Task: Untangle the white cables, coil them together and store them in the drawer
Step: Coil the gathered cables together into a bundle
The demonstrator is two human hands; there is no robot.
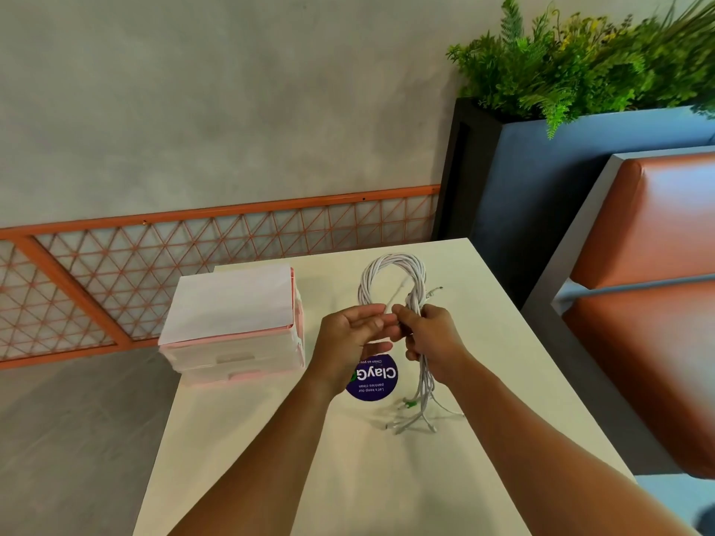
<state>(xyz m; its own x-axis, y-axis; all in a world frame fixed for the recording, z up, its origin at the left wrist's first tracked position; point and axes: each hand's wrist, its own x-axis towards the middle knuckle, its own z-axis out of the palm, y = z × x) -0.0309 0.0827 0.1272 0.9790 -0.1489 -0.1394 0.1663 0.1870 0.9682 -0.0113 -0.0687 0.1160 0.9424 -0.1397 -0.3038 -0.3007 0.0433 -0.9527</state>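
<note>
At the centre of the head view, above the pale counter (348, 477), the right hand (433, 334) is gripping the white cables (394, 259) around the waist of the bundle, fingers curled round the gathered strands. The loop is fanning out toward the top of the frame and the plug ends (410, 415) are trailing onto the counter lower down. The left hand (348, 338), just beside it, is turning palm-up with its fingers loosely bent, and its thumb and fingertips appear to be pinching one loose strand (396, 297) that is running up across the loop. Left of the hands, the pink and clear drawer unit (232, 326) is sitting at the counter's corner, and both its drawers are looking closed. A round purple sticker (373, 381) is showing between the wrists. At the upper right a green plant (580, 67) is hanging over an orange padded seat (650, 303). Judging by this, the untangling seems mostly done and the coiling step is in hand, with the stray strand being worked into or around the bundle. The next move is likely calling for a firm hold on the loop while that strand is wound in. One hand would then have to be freed to pull a drawer open.
</note>
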